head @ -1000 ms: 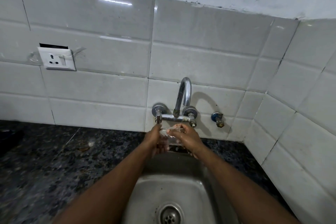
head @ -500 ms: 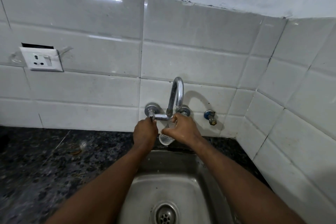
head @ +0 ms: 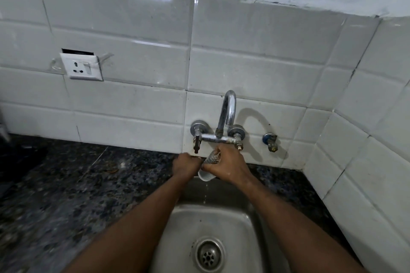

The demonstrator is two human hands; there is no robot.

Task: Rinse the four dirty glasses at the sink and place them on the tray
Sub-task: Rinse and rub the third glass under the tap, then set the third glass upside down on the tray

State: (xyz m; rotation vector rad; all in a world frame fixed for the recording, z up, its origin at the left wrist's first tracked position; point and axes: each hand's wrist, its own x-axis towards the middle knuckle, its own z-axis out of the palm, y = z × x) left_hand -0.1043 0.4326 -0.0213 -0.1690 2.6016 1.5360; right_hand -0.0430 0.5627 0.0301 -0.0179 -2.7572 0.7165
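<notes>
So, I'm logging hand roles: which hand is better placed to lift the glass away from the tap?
Right. The right hand grips the tilted glass below the tap; the left hand sits beside it, fingers hidden.

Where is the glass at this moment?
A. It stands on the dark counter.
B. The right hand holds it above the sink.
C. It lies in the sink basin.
B: the right hand grips the glass, tilted, above the sink, and water drips from it.
</notes>
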